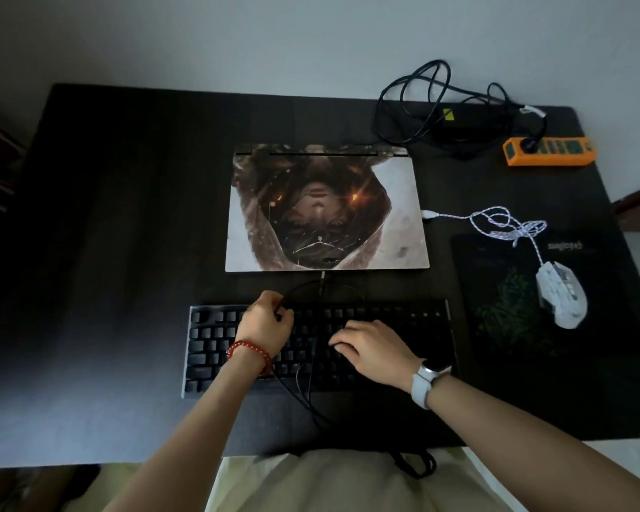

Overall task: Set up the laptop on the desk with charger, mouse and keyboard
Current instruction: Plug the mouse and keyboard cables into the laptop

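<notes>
The closed laptop [326, 212], with a printed picture on its lid, lies in the middle of the dark desk [126, 216]. A black keyboard [215, 345] sits in front of it. My left hand [265, 323] pinches the keyboard's black cable [303, 389] above the keys; the cable loops toward the desk's front edge. My right hand [374, 351] rests on the keys with relaxed fingers. The white mouse [562, 297] lies on a dark mouse pad [496, 308] at the right, its white USB plug [430, 214] beside the laptop. The black charger [466, 121] with coiled cord lies at the back right.
An orange power strip [549, 151] sits at the desk's back right corner with a black plug in it. A pale wall runs behind the desk. The mouse's braided cord [510, 223] is bunched between laptop and mouse pad.
</notes>
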A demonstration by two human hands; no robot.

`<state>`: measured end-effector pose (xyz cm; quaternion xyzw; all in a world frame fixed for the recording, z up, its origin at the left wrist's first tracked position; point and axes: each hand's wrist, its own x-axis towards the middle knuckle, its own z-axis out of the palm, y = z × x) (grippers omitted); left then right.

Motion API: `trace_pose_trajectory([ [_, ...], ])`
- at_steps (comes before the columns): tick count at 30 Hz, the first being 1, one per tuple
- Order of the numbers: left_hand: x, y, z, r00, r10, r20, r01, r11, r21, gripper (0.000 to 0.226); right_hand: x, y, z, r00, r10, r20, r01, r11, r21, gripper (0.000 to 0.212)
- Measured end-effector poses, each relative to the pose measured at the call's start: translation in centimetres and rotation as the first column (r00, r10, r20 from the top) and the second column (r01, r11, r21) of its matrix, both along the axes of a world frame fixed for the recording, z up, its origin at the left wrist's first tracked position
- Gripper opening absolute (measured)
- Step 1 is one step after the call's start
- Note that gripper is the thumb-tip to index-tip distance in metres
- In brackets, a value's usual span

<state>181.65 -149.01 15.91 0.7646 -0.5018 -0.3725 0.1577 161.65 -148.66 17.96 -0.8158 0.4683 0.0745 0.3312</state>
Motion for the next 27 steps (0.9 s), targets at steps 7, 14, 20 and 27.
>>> trace_pose_trajectory([
  [7,0.3,3.5,-0.1,0.999,-0.049,0.0,0.049,0.998,0.043,0.041,0.9,-1.3,-0.3,0.996,0.086,-0.023,-0.087,0.995,-0.049,0.041],
  [14,0.1,5.8,0.5,0.99,0.135,-0.031,-0.13,0.985,0.112,0.04,1.7,-2.2,-1.3,0.845,0.468,-0.258,-0.524,0.823,-0.22,0.046],
  [20,-0.8,7.4,2.1,0.953,0.266,-0.145,-0.243,0.957,0.157,0.007,1.9,-3.3,-0.7,0.782,0.602,-0.163,-0.606,0.672,-0.426,0.015],
  [27,-1.2,7.7,4.4,0.729,0.458,-0.509,-0.363,0.889,0.28,0.025,2.9,-5.7,1.9,0.965,0.115,0.236,-0.034,0.946,-0.323,0.027],
])
